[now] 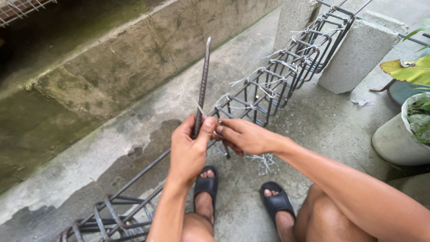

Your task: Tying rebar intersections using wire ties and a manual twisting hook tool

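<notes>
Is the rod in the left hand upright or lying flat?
Nearly upright: the steel rod rises from the left hand, tip leaning slightly right.

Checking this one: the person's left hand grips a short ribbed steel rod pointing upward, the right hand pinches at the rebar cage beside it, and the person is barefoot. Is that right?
Not quite: the person wears black slide sandals, as the head view shows. The rest holds: the left hand grips the ribbed steel rod pointing upward, and the right hand pinches at the rebar cage beside it.
</notes>
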